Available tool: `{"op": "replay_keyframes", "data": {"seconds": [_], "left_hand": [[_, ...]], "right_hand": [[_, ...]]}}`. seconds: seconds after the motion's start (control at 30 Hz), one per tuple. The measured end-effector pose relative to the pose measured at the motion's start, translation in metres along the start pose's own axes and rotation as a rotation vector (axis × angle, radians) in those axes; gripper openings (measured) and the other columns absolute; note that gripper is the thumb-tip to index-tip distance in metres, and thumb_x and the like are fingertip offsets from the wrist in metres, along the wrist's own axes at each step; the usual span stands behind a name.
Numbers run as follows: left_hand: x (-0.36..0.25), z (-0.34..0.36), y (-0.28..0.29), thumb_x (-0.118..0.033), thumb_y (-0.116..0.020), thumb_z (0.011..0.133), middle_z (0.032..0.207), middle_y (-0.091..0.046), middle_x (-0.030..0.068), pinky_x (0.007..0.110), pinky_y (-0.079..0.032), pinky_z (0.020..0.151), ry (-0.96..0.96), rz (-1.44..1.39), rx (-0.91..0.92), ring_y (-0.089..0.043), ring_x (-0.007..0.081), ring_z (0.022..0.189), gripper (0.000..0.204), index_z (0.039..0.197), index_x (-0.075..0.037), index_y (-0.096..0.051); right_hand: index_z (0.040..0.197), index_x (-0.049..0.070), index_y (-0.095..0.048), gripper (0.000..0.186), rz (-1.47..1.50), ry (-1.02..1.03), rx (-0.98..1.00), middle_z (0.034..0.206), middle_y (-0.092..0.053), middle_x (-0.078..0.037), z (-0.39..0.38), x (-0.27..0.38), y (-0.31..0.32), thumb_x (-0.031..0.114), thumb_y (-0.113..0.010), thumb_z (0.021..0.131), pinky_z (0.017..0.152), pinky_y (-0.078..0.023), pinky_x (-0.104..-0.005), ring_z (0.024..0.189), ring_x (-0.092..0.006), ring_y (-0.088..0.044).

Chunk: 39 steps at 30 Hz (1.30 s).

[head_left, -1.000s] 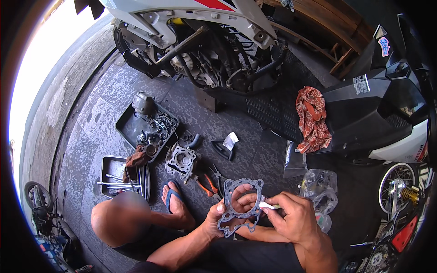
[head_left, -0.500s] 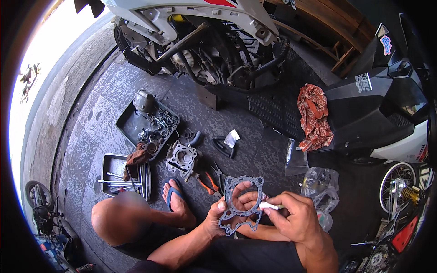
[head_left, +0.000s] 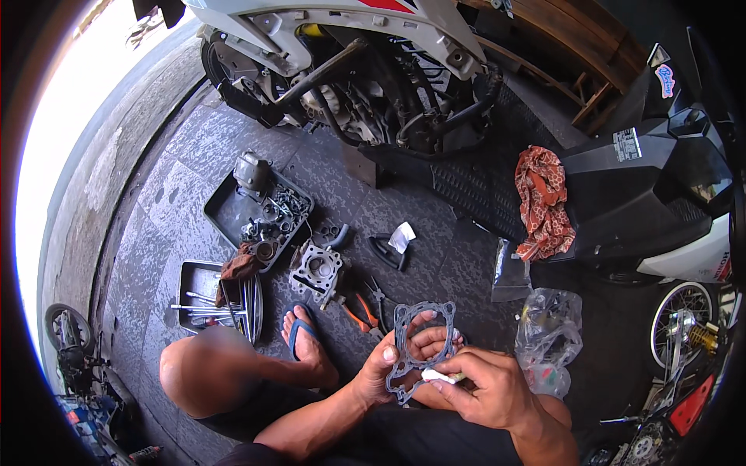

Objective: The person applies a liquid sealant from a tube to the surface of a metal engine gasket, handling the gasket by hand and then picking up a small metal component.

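My left hand [head_left: 381, 368] is closed on a thin grey engine gasket [head_left: 401, 320], its thumb on the left edge and fingers behind the large round hole. The gasket is tilted up in front of my lap. Pinched in my right hand [head_left: 494, 387] is a small white tube [head_left: 437, 376]. The tube's white end lies over the gasket's lower part, just under the round hole; whether it touches is hard to tell. Beyond my hands, an engine cylinder block [head_left: 315, 270] sits on the floor, with orange-handled pliers [head_left: 362, 313] beside it.
A tray of metal parts [head_left: 220, 208] and a tray of tools [head_left: 191, 281] stand at left. A partly stripped scooter [head_left: 373, 101] fills the far side. An orange patterned cloth [head_left: 542, 202] lies on its footboard. Clear plastic bags [head_left: 549, 330] lie at right.
The white tube in my right hand has moved from the gasket's right edge left and down to its lower part. My left hand keeps its hold on the gasket; the whole view has shifted slightly.
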<state>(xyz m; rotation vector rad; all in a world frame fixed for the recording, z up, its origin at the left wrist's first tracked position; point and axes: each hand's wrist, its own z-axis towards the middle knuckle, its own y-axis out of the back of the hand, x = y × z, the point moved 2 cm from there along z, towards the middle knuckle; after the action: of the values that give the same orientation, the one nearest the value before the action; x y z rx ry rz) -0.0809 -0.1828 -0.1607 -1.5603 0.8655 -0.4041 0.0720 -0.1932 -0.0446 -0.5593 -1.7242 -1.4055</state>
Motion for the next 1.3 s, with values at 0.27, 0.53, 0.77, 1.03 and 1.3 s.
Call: {"op": "replay_keyframes", "data": {"seconds": [0.27, 0.53, 0.77, 1.03, 1.3], "left_hand": [[0.003, 0.001, 0.006, -0.050, -0.080, 0.077, 0.142, -0.045, 0.0257, 0.049, -0.040, 0.113, -0.055, -0.032, 0.074, -0.047, 0.0366, 0.134, 0.100, 0.151, -0.008, -0.028], [0.000, -0.001, 0.003, -0.053, -0.080, 0.071, 0.141, -0.047, 0.0210, 0.053, -0.035, 0.116, -0.035, 0.005, -0.014, -0.044, 0.0356, 0.136, 0.094, 0.146, -0.017, -0.037], [-0.001, 0.003, 0.002, -0.056, -0.079, 0.070, 0.142, -0.047, 0.0214, 0.052, -0.036, 0.115, -0.053, 0.016, -0.011, -0.046, 0.0350, 0.134, 0.093, 0.146, -0.018, -0.039], [-0.015, 0.002, 0.007, -0.051, -0.077, 0.072, 0.141, -0.051, 0.0165, 0.065, -0.023, 0.119, -0.113, -0.130, 0.045, -0.049, 0.0350, 0.134, 0.088, 0.145, -0.022, -0.040], [-0.022, 0.002, 0.002, -0.048, -0.079, 0.070, 0.142, -0.050, 0.0192, 0.061, -0.028, 0.116, -0.159, -0.087, 0.042, -0.052, 0.0333, 0.131, 0.091, 0.147, -0.020, -0.039]], "right_hand": [[0.093, -0.002, -0.068, 0.021, 0.010, 0.040, 0.006, 0.087, -0.071, -0.015, 0.002, 0.006, -0.005, 0.003, -0.080, 0.078, 0.058, -0.058, -0.0304, 0.073, -0.0241, -0.074], [0.092, -0.001, -0.068, 0.021, -0.072, 0.038, -0.002, 0.087, -0.071, -0.014, 0.008, 0.006, -0.004, 0.006, -0.081, 0.077, 0.064, -0.058, -0.0341, 0.074, -0.0276, -0.074], [0.092, 0.001, -0.069, 0.018, -0.009, 0.017, -0.034, 0.082, -0.071, -0.011, 0.007, 0.002, -0.001, 0.007, -0.079, 0.080, 0.057, -0.056, -0.0331, 0.068, -0.0232, -0.072], [0.096, -0.002, -0.069, 0.018, 0.022, -0.339, -0.137, 0.086, -0.072, -0.014, -0.004, -0.007, 0.019, 0.008, -0.076, 0.084, 0.058, -0.056, -0.0299, 0.071, -0.0197, -0.073], [0.095, -0.003, -0.069, 0.018, 0.191, -0.299, -0.115, 0.089, -0.073, -0.013, -0.009, -0.014, 0.008, 0.009, -0.076, 0.085, 0.061, -0.057, -0.0289, 0.076, -0.0182, -0.073]]}}
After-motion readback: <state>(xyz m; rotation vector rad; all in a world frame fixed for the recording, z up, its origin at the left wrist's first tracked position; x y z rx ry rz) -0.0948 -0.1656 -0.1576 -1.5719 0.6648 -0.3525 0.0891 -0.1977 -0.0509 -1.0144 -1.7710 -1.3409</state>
